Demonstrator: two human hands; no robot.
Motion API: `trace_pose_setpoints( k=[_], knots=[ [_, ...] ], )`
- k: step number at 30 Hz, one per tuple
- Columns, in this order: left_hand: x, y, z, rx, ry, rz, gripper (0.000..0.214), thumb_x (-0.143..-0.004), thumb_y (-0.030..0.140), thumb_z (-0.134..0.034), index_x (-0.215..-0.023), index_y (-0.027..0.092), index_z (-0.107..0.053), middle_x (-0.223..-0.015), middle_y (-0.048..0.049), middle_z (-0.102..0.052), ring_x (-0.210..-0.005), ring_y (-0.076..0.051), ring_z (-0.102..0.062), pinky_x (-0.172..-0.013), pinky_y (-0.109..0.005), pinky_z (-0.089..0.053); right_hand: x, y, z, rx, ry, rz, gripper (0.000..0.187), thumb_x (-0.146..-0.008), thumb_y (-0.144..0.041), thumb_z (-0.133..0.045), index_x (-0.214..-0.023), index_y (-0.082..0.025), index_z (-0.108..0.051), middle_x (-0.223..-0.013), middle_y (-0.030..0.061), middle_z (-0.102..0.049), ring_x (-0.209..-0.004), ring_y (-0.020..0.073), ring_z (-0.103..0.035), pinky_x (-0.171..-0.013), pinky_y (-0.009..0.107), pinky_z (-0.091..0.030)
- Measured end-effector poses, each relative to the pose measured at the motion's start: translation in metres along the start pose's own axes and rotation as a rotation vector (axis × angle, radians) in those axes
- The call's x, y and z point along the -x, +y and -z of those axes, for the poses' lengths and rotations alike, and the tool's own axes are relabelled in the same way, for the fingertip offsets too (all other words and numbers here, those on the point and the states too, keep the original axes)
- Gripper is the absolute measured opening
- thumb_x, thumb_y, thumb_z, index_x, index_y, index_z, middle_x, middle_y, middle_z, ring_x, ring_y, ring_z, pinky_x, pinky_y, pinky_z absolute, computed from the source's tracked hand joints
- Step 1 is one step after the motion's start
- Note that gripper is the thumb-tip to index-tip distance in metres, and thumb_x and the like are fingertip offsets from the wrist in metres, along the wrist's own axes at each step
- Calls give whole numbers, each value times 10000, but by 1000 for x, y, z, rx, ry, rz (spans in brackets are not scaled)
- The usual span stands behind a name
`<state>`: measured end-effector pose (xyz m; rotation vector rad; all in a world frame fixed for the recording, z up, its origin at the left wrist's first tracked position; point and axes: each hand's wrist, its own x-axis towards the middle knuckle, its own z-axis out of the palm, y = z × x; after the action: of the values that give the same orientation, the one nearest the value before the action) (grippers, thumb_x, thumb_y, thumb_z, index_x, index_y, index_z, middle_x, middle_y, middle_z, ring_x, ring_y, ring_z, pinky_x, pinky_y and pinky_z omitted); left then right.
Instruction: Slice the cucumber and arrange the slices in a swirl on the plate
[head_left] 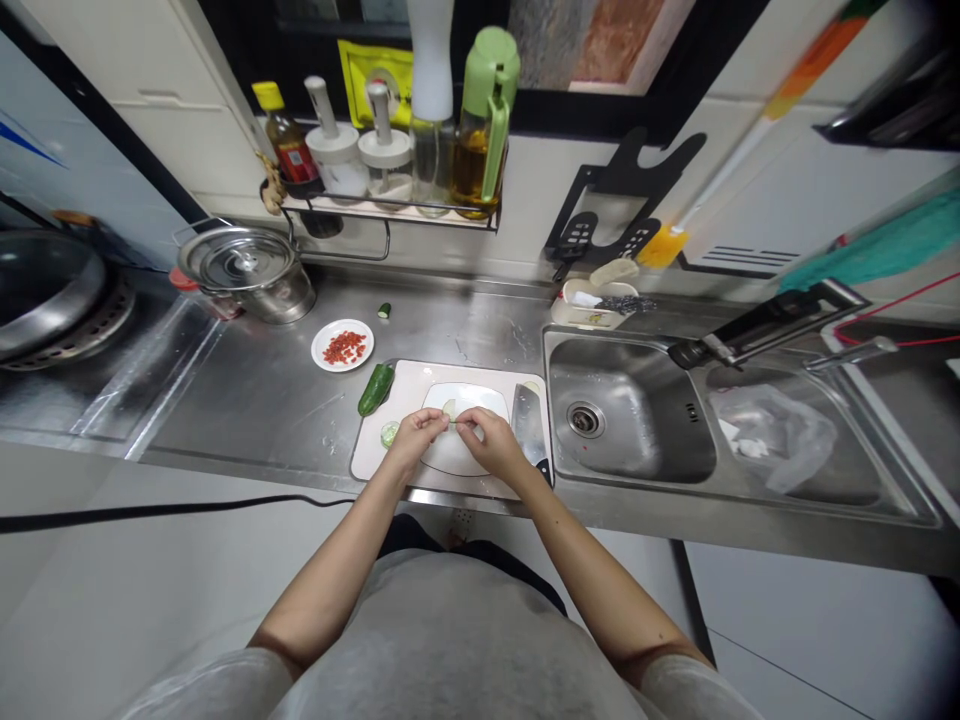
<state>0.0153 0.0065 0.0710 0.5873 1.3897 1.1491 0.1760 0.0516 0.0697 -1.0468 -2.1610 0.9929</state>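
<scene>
Both my hands meet over a white plate (466, 400) on a pale cutting board (420, 380). My left hand (417, 434) and my right hand (487, 437) pinch a thin pale green cucumber slice (453, 423) between their fingertips. Another slice (449, 407) lies on the plate. A round cucumber slice (389, 434) rests on the board by my left hand. The rest of the cucumber (376, 388) lies at the board's left edge. A cleaver (529, 425) lies on the board's right side, next to my right hand.
A small plate of chopped red chilli (343, 345) and a cucumber end (384, 311) sit on the steel counter (262, 400). A lidded pot (244, 268) stands at the back left, a condiment rack (390, 205) on the wall. A double sink (630, 420) lies right of the board.
</scene>
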Motion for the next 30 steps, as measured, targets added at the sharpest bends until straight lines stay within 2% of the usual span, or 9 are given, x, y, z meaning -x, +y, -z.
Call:
trace_pose_setpoints(
  k=[9,17,23,27,30],
  knots=[
    [-9,-4,-9,-4,25,1,373,-526,416,-820,-726,146,-657,-586,26,-573,-522,-58,-433,-500,-191,-289,-1,16,-1,-94,-31,-159,131,-835,-289,-543,-813,-196,-633,-743,-3,-652,-669,124,-554,-663,238,-423],
    [-18,-12,-14,-23,22,-25,413,-515,461,-822,-730,147,-663,-596,13,-597,-552,-74,-472,-534,-195,-343,-3,28,-2,-186,-60,-216,169,-815,-329,-539,-812,-191,-636,-710,-16,-629,-655,118,-533,-653,227,-420],
    [-48,-25,-18,-103,26,-65,411,-493,452,-817,-704,149,-636,-613,23,-601,-593,-87,-513,-608,-210,-399,-19,46,0,-74,-118,-272,166,-807,-270,-519,-819,-178,-656,-746,-8,-650,-679,118,-543,-663,214,-405],
    [-76,-32,-19,-208,44,-69,339,-540,413,-789,-687,157,-623,-625,22,-612,-600,-94,-526,-629,-218,-411,-36,56,-1,62,-159,-307,166,-817,-246,-524,-817,-167,-670,-738,-2,-658,-689,119,-542,-662,206,-387],
    [-91,-34,-19,-369,75,-60,267,-593,368,-764,-715,164,-641,-584,39,-581,-566,-94,-499,-592,-211,-385,-45,57,-2,156,-181,-343,167,-826,-215,-522,-848,-164,-679,-755,9,-671,-703,123,-548,-663,201,-377]
  ],
)
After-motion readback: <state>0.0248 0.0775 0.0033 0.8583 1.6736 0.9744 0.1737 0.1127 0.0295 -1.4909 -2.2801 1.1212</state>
